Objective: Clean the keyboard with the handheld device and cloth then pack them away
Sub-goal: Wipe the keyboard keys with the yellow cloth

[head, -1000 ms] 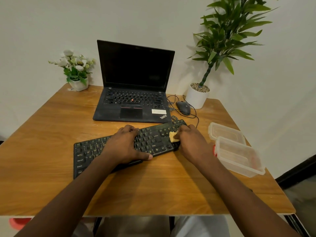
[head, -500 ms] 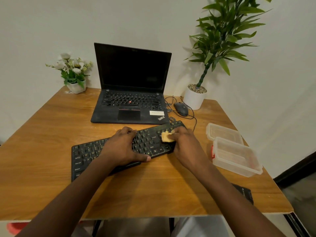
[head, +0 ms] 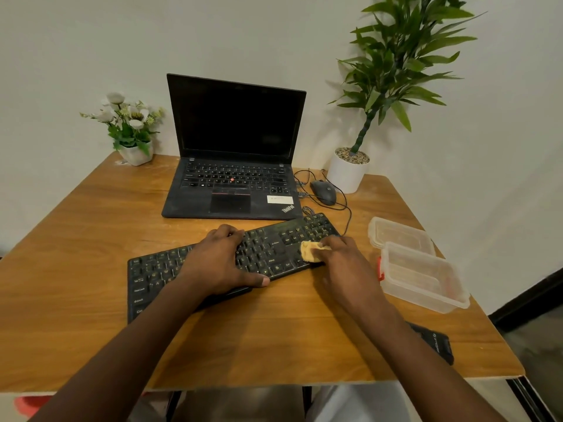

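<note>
Black handheld device [head: 432, 342] lies at near table edge by R forearm; an elbow nudge could knock it off. L hand [head: 219, 263] flat, fingers spread, pinning keyboard [head: 274, 254]. R hand [head: 344, 263] pinches yellow cloth [head: 309, 251] on keys, right end. Hard wiping may skid kbd into laptop [head: 234, 190].

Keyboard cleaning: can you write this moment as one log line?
left hand steadies keyboard | right hand presses yellow cloth on keys

Black keyboard [head: 274, 254] angled on table; yellow cloth [head: 309, 251] on keys
</note>
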### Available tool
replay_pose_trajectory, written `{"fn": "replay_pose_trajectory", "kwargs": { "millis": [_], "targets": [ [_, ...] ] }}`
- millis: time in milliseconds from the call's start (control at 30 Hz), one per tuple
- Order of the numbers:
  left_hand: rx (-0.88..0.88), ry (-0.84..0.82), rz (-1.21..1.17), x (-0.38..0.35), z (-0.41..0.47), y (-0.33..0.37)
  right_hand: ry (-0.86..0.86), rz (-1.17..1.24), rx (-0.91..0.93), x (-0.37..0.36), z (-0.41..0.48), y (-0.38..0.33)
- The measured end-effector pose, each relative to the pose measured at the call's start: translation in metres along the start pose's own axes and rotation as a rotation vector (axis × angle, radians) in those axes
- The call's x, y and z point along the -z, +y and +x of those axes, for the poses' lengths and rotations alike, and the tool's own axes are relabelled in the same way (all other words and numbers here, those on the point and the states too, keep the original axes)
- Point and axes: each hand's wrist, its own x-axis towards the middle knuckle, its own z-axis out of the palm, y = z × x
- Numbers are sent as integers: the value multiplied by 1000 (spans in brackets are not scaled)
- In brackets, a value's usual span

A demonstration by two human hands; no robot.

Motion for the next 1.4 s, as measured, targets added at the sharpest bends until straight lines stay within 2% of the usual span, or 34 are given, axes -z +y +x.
{"fn": "replay_pose_trajectory", "kwargs": {
  "millis": [267,400,600,800,900,1000,1167,1400],
  "targets": [
    [5,-16,-2,2,0,1,192,35,-195,12,56,26],
    [12,-17,-5,2,0,2,79,40,-169,-6,63,21],
    [12,-23,-3,1,1,1,85,106,-92,-13,38,13],
    [5,-11,4,1,0,1,-50,131,-105,1,25,11],
    [7,-17,4,2,0,2,-1,151,-203,16,43,18],
    [8,-13,-2,2,0,1,49,137,-197,13,59,21],
    [17,-13,-10,0,0,0,-10,84,-87,-6,56,17],
    [2,-15,-8,0,2,1,-111,104,-140,9,46,28]
  ]
}}
